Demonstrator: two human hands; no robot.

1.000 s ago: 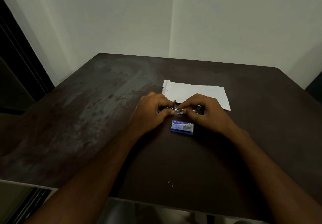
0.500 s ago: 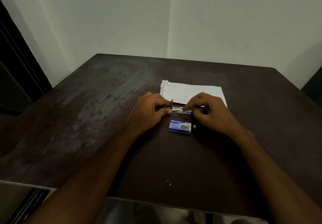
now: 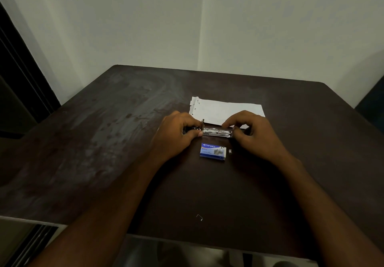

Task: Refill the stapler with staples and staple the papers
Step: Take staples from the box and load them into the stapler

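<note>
Since a second ago your hands have drawn apart, baring more of the stapler's (image 3: 217, 132) metal channel at the centre of the frame. Your left hand (image 3: 178, 134) is closed around its dark left end; your right hand (image 3: 252, 132) pinches the right end with curled fingers. It lies on the worktop (image 3: 124, 142), just below the papers (image 3: 226, 109) and above the blue staple box (image 3: 213, 152), with a small staple piece (image 3: 230, 151) beside that. You seem mid-refill; next, seat the staples squarely in the channel and close it.
</note>
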